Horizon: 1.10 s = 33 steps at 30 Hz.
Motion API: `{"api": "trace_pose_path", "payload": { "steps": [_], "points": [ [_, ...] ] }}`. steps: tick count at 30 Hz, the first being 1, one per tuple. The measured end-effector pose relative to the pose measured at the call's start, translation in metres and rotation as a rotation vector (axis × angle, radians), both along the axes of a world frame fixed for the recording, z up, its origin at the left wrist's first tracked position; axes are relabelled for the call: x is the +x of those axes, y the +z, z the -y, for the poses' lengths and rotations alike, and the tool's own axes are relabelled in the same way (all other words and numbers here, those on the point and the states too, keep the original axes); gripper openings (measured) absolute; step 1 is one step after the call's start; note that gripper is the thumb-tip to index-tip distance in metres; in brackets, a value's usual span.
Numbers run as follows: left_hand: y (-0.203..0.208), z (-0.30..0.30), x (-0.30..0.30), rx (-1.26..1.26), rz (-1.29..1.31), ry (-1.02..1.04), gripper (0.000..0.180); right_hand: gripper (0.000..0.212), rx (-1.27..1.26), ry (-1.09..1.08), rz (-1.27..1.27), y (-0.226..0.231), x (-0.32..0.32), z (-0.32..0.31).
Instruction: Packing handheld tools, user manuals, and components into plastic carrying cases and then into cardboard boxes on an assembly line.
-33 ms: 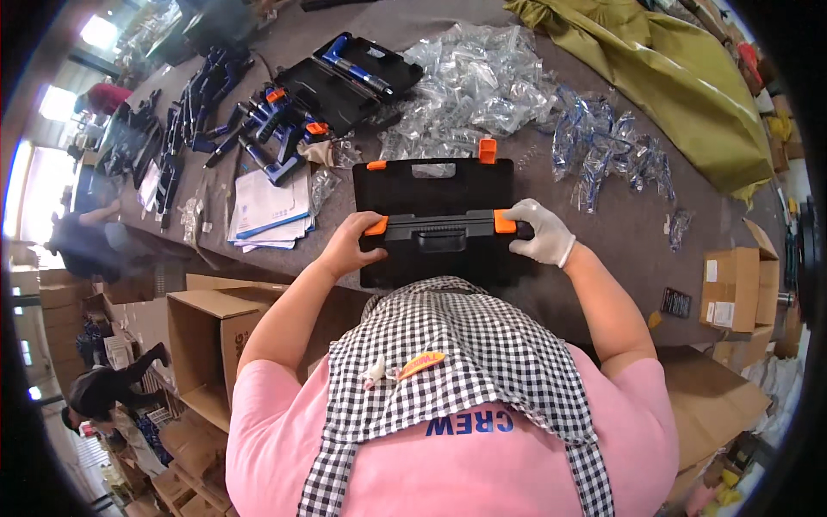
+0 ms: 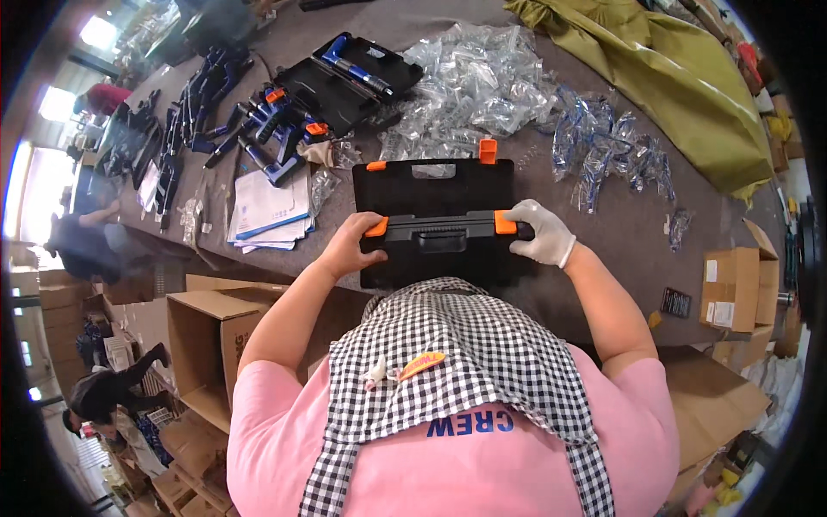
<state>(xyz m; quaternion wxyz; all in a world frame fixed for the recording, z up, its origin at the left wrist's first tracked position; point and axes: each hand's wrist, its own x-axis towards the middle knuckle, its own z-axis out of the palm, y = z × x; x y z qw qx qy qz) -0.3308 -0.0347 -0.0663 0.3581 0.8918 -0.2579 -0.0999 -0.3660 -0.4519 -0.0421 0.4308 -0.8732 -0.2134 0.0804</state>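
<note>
A black plastic tool case (image 2: 441, 263) is at the table's near edge, right against my apron. Its carry handle (image 2: 439, 241) faces me, and an orange latch sits toward each end. My left hand (image 2: 349, 246), bare, grips the left end, fingers at the left orange latch (image 2: 376, 227) and thumb on the near face. A white glove covers my right hand (image 2: 543, 234), closed on the right end around the right orange latch (image 2: 505, 222). Just beyond is another black case panel (image 2: 431, 194), with an orange latch (image 2: 488, 151) sticking up. The case's inside is hidden.
Farther back lies an open black case (image 2: 289, 77) with a blue tool (image 2: 353, 71). Blue-and-black tools (image 2: 267, 129), papers (image 2: 269, 202), a heap of clear plastic bags (image 2: 478, 82) and bagged blue parts (image 2: 603, 146) surround it. Cardboard boxes (image 2: 207, 345) stand left. Other people work farther left.
</note>
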Motion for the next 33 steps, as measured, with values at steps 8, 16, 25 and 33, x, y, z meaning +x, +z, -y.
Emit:
{"api": "trace_pose_path", "payload": {
  "steps": [8, 16, 25, 33],
  "points": [
    [-0.012, -0.002, -0.001, -0.023, 0.300, -0.172, 0.065, 0.048, -0.093, 0.062, 0.121, -0.002, -0.005, -0.002],
    [-0.028, -0.010, -0.022, 0.067, 0.532, -0.215, 0.071, 0.048, -0.156, 0.069, 0.288, -0.005, -0.019, -0.003],
    [0.047, 0.056, -0.041, 0.261, 0.376, -0.146, 0.093, 0.059, -0.153, 0.052, 0.434, -0.002, -0.066, -0.006],
    [0.018, 0.112, -0.051, 0.510, 0.450, -0.252, 0.026, 0.056, -0.177, 0.046, 0.482, -0.001, -0.074, -0.006]
  ]
}}
